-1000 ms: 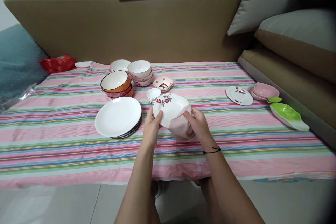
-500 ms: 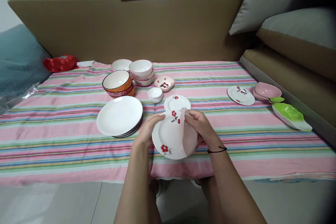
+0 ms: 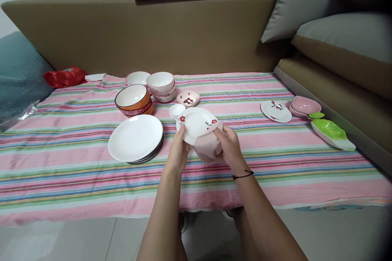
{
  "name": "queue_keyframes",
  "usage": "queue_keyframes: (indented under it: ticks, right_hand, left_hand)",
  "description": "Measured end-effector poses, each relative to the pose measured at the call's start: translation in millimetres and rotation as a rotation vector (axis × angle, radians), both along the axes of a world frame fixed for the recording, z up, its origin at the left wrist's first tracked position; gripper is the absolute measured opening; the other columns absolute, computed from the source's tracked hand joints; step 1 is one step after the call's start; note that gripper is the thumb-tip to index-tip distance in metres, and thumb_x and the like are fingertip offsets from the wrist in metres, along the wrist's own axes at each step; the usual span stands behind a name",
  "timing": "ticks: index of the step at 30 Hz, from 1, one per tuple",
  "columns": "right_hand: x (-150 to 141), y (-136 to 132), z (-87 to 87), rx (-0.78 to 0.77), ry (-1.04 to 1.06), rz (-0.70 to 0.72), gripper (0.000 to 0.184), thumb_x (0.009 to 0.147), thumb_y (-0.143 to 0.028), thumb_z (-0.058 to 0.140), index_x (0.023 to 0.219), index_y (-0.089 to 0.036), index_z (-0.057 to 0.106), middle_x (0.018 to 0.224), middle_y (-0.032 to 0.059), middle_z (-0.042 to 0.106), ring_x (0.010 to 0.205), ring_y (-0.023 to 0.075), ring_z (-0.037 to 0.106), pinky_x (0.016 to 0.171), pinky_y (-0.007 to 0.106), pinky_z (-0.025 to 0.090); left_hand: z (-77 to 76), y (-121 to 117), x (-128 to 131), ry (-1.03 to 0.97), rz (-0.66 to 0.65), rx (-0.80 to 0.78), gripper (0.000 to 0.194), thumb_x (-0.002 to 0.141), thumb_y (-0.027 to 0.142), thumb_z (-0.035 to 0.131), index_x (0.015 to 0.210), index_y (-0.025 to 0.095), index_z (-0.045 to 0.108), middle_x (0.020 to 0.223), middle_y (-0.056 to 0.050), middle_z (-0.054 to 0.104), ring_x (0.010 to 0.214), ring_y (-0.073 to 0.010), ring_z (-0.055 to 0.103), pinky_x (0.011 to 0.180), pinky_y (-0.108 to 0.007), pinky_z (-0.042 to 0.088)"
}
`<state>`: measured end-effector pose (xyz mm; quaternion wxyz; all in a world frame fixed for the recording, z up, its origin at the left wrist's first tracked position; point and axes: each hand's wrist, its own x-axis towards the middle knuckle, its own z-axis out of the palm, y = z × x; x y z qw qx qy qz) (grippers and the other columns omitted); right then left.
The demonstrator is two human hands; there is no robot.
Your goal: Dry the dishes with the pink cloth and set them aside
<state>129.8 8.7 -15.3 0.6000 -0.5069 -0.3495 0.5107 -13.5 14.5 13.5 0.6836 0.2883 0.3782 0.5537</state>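
A white plate with red flowers point(image 3: 195, 123) is held up, tilted, above the striped cloth cover. My left hand point(image 3: 179, 149) grips its left edge, thumb on the rim. My right hand point(image 3: 230, 146) is closed on a pale pink cloth point(image 3: 208, 147), which wraps over the plate's lower right edge. Just behind the plate, the stack of small white dishes point(image 3: 177, 111) is partly covered by it. To the left of my left hand sits a stack of large white plates point(image 3: 135, 138).
Orange bowls point(image 3: 134, 100), white bowls with red rims point(image 3: 161, 83) and a pink square dish point(image 3: 188, 98) stand at the back. Rightward lie a flowered plate point(image 3: 276, 111), pink bowls point(image 3: 305, 106) and a green leaf-shaped dish point(image 3: 332, 132). Cushions point(image 3: 343, 40) border the right side.
The held plate has turned and moved up and away from me, now hiding the spot where another flowered plate lay. The pink cloth has shifted to its lower right edge.
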Motion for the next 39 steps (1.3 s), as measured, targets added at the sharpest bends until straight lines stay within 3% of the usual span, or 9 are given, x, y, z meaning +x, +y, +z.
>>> queue_keyframes:
  ticks: [4,7,10,14,20,23,29,34,39]
  right_hand:
    - [1.3,-1.7,0.1,0.009,-0.058,0.091,0.032,0.073,-0.046,0.068,0.086,-0.018,0.060,0.074,0.0014,0.061,0.067,0.0154,0.054,0.057,0.024,0.042]
    - [4.7,-3.9,4.7,0.012,-0.096,0.103,0.029,0.074,-0.045,0.067,0.076,-0.018,0.058,0.064,-0.0009,0.054,0.060,0.0127,0.048,0.051,0.022,0.035]
    - [9.2,-4.7,7.5,0.006,-0.134,0.104,0.031,0.075,-0.046,0.066,0.068,-0.017,0.056,0.059,-0.0023,0.050,0.055,0.0109,0.043,0.047,0.021,0.030]
    - [17.7,-5.2,7.3,0.006,-0.134,0.151,0.032,0.074,-0.047,0.066,0.069,-0.017,0.057,0.063,-0.0014,0.055,0.058,0.0127,0.048,0.050,0.022,0.034]
    - [25.4,-7.8,11.2,-0.059,-0.169,0.432,0.034,0.070,-0.050,0.068,0.069,-0.016,0.062,0.069,0.0009,0.061,0.061,0.0139,0.051,0.051,0.023,0.036]
    - [22.2,-8.3,13.5,-0.060,-0.151,0.482,0.034,0.066,-0.050,0.071,0.068,-0.017,0.062,0.070,0.0012,0.061,0.065,0.0159,0.053,0.054,0.024,0.040]
    - [17.7,-5.4,11.5,0.017,-0.152,0.218,0.029,0.073,-0.048,0.066,0.080,-0.019,0.063,0.072,-0.0003,0.062,0.067,0.0160,0.056,0.056,0.025,0.043]
    - [14.4,0.1,4.7,0.161,-0.219,-0.011,0.036,0.077,-0.040,0.065,0.106,-0.019,0.064,0.106,0.0059,0.066,0.096,0.0213,0.061,0.081,0.031,0.049]
    - [0.6,1.5,-2.0,0.412,-0.700,-0.115,0.039,0.090,-0.028,0.045,0.126,-0.019,0.057,0.139,0.0101,0.048,0.130,0.0245,0.042,0.107,0.043,0.036]
  left_hand:
    - [-7.9,1.7,3.7,0.169,0.178,0.016,0.051,0.075,0.042,0.069,0.120,0.021,0.060,0.128,-0.006,0.061,0.117,-0.0236,0.056,0.093,-0.030,0.047]
    - [-11.7,3.7,-1.3,0.223,0.165,0.024,0.049,0.075,0.047,0.067,0.113,0.016,0.064,0.115,-0.009,0.068,0.106,-0.0255,0.062,0.086,-0.032,0.049]
    - [-10.4,4.1,-7.9,0.237,0.080,-0.002,0.048,0.073,0.047,0.068,0.105,0.012,0.067,0.099,-0.011,0.072,0.088,-0.0257,0.067,0.075,-0.032,0.051]
    - [-2.5,1.8,-17.3,0.285,-0.096,-0.073,0.041,0.070,0.042,0.070,0.095,0.009,0.070,0.082,-0.011,0.073,0.070,-0.0230,0.066,0.063,-0.030,0.049]
    - [3.0,-2.3,-32.8,0.412,-0.454,-0.093,0.027,0.071,0.040,0.070,0.077,0.013,0.072,0.071,-0.009,0.072,0.053,-0.0181,0.060,0.048,-0.026,0.041]
    - [3.0,-3.7,-35.8,0.405,-0.535,-0.099,0.027,0.072,0.040,0.069,0.077,0.013,0.072,0.070,-0.010,0.071,0.052,-0.0184,0.059,0.047,-0.026,0.041]
    - [-0.6,-6.6,-25.5,0.305,-0.297,-0.059,0.031,0.072,0.040,0.070,0.085,0.012,0.072,0.078,-0.009,0.073,0.063,-0.0198,0.063,0.058,-0.028,0.045]
    - [-10.9,-5.8,-7.8,0.275,-0.081,-0.044,0.050,0.074,0.051,0.066,0.104,0.011,0.068,0.093,-0.011,0.073,0.077,-0.0227,0.066,0.066,-0.029,0.048]
    - [-16.3,-5.1,6.5,0.187,0.093,-0.005,0.055,0.075,0.052,0.064,0.116,0.016,0.063,0.105,-0.010,0.071,0.092,-0.0243,0.066,0.079,-0.032,0.051]
